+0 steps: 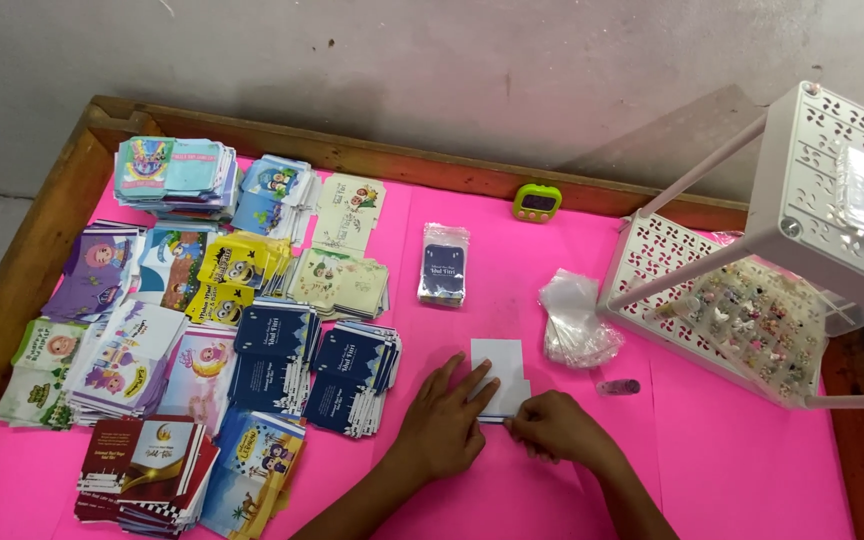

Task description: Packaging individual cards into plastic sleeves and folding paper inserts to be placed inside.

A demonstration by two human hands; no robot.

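A flat white card blank [499,367] lies on the pink table cover [732,460] near the front middle. My left hand [442,425] rests flat on the card's left lower part, fingers spread. My right hand [557,428] pinches the card's lower right edge with closed fingers. A packet of dark blue cards in clear wrap [443,265] lies just beyond the card.
Several stacks of printed flat envelopes [202,330] cover the left half. A pile of clear plastic bags [574,320] lies right of the card. A white perforated rack [752,300] with small trinkets stands at right. A green timer [537,202] sits by the wooden back edge.
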